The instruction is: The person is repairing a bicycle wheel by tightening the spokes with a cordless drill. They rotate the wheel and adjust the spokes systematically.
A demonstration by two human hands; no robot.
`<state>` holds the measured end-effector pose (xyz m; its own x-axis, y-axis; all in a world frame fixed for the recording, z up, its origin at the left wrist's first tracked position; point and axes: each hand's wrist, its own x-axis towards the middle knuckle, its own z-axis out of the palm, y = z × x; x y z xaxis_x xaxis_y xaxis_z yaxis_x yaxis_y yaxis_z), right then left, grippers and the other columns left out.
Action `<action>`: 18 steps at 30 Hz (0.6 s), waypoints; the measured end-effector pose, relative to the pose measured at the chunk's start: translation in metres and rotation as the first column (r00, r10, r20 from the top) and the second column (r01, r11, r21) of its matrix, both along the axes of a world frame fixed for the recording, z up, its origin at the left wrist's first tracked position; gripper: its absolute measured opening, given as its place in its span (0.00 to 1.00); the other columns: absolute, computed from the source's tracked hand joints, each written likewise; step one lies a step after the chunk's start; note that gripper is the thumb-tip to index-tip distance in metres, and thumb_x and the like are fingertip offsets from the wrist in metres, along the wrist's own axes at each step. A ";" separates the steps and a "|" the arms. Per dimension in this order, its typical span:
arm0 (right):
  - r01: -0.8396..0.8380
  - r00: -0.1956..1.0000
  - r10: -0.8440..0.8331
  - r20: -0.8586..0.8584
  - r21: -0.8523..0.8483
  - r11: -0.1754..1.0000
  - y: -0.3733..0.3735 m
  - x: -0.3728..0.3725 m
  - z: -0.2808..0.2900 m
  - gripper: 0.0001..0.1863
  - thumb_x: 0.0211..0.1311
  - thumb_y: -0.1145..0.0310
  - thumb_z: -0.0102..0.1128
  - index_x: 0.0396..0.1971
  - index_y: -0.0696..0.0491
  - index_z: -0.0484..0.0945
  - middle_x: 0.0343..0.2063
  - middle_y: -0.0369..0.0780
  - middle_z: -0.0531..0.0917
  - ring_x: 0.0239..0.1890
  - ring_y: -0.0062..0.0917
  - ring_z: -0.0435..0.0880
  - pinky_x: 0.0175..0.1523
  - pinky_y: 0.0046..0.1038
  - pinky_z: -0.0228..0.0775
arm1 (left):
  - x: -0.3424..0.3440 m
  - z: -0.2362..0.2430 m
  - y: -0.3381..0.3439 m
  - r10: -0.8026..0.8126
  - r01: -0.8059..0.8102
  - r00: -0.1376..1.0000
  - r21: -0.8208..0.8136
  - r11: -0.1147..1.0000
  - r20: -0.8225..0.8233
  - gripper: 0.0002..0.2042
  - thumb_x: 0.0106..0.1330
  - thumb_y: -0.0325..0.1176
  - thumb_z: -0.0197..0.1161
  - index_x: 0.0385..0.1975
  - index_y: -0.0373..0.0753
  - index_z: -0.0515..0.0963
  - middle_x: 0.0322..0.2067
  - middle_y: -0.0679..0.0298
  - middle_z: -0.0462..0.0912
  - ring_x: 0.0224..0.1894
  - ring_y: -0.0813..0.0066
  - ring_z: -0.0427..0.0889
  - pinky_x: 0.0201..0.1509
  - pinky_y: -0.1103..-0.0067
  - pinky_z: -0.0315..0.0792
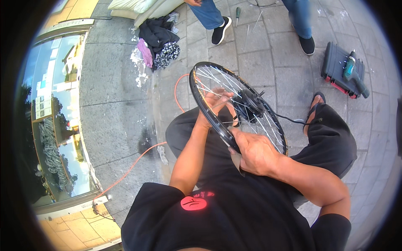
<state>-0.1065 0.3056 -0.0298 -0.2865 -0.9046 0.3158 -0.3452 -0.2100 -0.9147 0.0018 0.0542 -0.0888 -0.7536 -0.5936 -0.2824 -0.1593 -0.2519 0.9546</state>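
Observation:
A black-rimmed spoked wheel [194,88] stands tilted over my lap, between my knees. At its middle sits a dark hub motor [252,104], and a black cable [291,120] runs from it to the right. My left hand [215,102] is at the far left part of the rim, its fingers curled among the spokes. At the near part of the rim my right hand [256,154] is closed, pinching a flat greyish-tan piece [237,160] against the rim. Whether that piece is cloth or sandpaper I cannot tell.
Another person's legs [208,16] stand ahead. A cordless drill [352,71] lies on a black tool case [333,65] at the right. A screwdriver [238,12] and loose spokes [253,26] are on the paving. Crumpled clothes [158,38], an orange hose [134,164] and a glass window [63,121] are left.

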 end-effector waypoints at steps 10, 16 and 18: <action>-0.048 0.999 0.048 0.013 0.046 0.998 -0.003 -0.003 0.007 0.19 0.66 0.72 0.65 0.52 0.66 0.72 0.28 0.50 0.84 0.32 0.47 0.87 0.41 0.45 0.79 | 0.012 0.002 0.053 0.376 -0.222 0.923 -0.684 0.695 0.083 0.37 0.64 0.32 0.82 0.69 0.28 0.66 0.51 0.55 0.81 0.47 0.68 0.87 0.48 0.75 0.84; -0.021 1.000 0.021 0.015 0.040 0.999 -0.008 -0.001 0.006 0.24 0.66 0.72 0.68 0.56 0.66 0.71 0.29 0.51 0.84 0.31 0.49 0.87 0.39 0.46 0.80 | 0.008 0.026 0.042 0.301 -0.141 0.933 -0.565 0.813 0.199 0.30 0.66 0.30 0.81 0.64 0.27 0.74 0.50 0.58 0.82 0.44 0.73 0.87 0.39 0.81 0.83; -0.001 1.000 0.001 0.009 0.020 1.000 -0.009 -0.001 0.004 0.26 0.66 0.71 0.70 0.58 0.66 0.70 0.29 0.51 0.84 0.31 0.50 0.87 0.38 0.46 0.80 | 0.009 0.033 0.033 0.219 -0.043 0.950 -0.602 0.797 0.222 0.31 0.66 0.32 0.81 0.64 0.27 0.74 0.50 0.59 0.82 0.48 0.73 0.85 0.44 0.79 0.83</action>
